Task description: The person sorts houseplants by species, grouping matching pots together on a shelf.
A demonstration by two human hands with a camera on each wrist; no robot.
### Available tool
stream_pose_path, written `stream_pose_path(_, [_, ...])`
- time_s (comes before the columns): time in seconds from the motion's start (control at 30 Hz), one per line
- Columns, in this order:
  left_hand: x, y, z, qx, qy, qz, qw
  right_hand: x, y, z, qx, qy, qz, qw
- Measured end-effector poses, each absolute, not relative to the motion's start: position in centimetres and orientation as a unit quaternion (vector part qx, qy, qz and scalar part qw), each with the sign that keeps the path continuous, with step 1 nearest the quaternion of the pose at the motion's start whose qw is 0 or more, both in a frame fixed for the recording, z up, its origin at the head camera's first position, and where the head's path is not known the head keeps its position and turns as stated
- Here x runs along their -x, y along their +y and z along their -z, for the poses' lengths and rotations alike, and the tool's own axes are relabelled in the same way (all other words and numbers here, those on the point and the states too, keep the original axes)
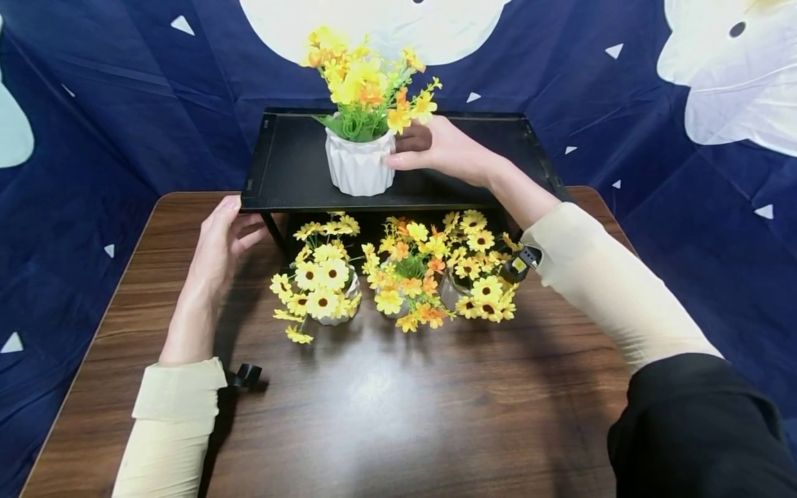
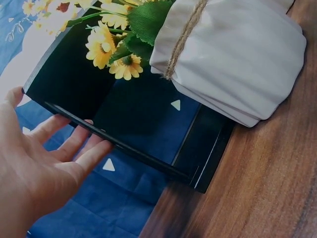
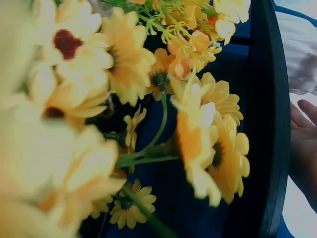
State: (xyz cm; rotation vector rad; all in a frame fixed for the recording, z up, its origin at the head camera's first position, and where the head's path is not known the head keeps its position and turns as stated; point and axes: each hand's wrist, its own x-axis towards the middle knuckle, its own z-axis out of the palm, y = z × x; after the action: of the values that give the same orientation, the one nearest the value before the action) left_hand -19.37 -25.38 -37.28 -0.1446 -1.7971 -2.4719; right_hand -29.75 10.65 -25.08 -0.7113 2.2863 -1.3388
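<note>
A white fluted flowerpot [image 1: 360, 166] with yellow and orange artificial flowers [image 1: 361, 79] stands upright on the black shelf [image 1: 286, 162]. My right hand [image 1: 445, 145] grips the pot's right side, thumb in front and the other fingers mostly hidden behind it. At the shelf's front left corner, my left hand [image 1: 218, 242] holds the edge, thumb at the top corner and fingers around the side bar [image 2: 99, 131]. In the right wrist view, part of the right hand [image 3: 304, 144] shows beyond the shelf edge, with its hold out of sight.
Below the shelf's front edge stand three potted plants: yellow daisies [image 1: 320, 277] at left, yellow-orange flowers [image 1: 411, 283] in the middle, more daisies [image 1: 486, 283] at right. The left white pot [image 2: 237, 54] has twine round it. A wooden table [image 1: 373, 429] lies underneath; blue cloth [image 1: 124, 104] hangs behind.
</note>
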Motion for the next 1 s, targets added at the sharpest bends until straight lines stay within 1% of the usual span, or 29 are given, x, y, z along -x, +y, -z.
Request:
stream_pose_path(0.13, [19.3,-25.4,37.3,0.047,-0.587,0.807,0.042,29.4,11.1,25.1,0.259,0.825,0.465,0.189])
stream_pose_path(0.53, [19.3,-25.5,37.2,0.046,-0.586,0.808,0.043,28.8,13.4,24.2,0.287,0.834,0.428,0.196])
stream_pose_path(0.7, [19.4,-25.5,37.2,0.045,-0.590,0.805,0.043,27.9,14.3,24.4,0.296,0.834,0.434,0.170])
stream_pose_path(1.0, [19.2,-25.5,37.2,0.046,-0.588,0.806,0.044,25.4,15.7,25.1,0.306,0.821,0.472,0.102])
